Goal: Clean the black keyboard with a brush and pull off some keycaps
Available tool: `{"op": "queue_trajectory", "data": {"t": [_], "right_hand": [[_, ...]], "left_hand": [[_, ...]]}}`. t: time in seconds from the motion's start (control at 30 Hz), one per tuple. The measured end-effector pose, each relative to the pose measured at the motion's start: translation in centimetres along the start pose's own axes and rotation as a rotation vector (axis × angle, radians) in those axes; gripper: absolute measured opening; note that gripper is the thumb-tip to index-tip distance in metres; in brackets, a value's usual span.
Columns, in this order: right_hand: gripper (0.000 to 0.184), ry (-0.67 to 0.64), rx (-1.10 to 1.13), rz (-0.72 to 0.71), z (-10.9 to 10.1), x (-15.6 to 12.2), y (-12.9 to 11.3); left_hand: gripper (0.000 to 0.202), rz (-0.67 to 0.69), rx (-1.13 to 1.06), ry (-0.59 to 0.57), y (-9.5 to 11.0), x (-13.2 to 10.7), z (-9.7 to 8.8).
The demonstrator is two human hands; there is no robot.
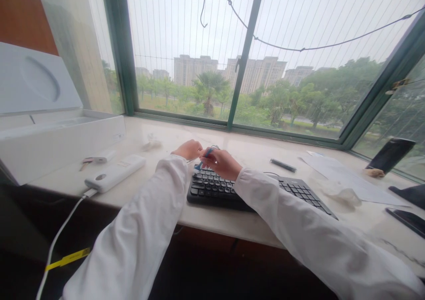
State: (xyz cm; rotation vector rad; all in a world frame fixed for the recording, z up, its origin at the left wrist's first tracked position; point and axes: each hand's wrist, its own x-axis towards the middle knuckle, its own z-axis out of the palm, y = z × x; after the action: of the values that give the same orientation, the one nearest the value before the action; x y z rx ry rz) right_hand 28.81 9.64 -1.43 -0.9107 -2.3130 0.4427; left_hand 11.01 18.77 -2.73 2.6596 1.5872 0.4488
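because tip (pixel 196 170) seems meant to reach keys (pixel 215 183), blue brush-like tool (pixel 199 165) slants in your closed right grip (pixel 223 164), above left end of keyboard (pixel 219 200) on counter (pixel 259 146). left grip (pixel 189 150) bends close beside, maybe steadying; its hold i cannot tell.

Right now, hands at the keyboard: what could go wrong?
1. The right sleeve crosses the keyboard, so it might press keys or nudge it.
2. The right hand holds a slim blue brush-like tool at the keys; it could slip or scrape.
3. The white cable hangs from the power strip past the desk edge; a snag could drag the strip.
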Motion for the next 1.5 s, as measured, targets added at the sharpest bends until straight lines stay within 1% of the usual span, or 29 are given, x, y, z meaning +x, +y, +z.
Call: {"op": "queue_trajectory", "data": {"t": [0.13,0.4,0.73,1.2,1.5], "right_hand": [[0.012,-0.011,-0.043,0.0,0.4,0.2,-0.1],[0.008,-0.04,-0.006,0.0,0.1,-0.5,0.7],[0.012,-0.065,-0.033,0.035,-1.7,-2.0,1.0],[0.01,-0.084,-0.058,0.094,-4.4,-4.5,2.3],[0.013,-0.1,-0.102,0.144,-6.4,-6.5,2.9]], "left_hand": [[0.024,-0.001,0.012,-0.003,-0.1,0.1,0.0],[0.037,0.007,-0.019,0.022,-0.2,0.1,0.4],[0.043,0.004,-0.037,0.018,-0.1,0.1,0.4],[0.042,-0.012,-0.028,0.003,-0.2,0.2,0.4],[0.043,-0.009,-0.05,0.005,-0.4,0.2,0.6]]}}
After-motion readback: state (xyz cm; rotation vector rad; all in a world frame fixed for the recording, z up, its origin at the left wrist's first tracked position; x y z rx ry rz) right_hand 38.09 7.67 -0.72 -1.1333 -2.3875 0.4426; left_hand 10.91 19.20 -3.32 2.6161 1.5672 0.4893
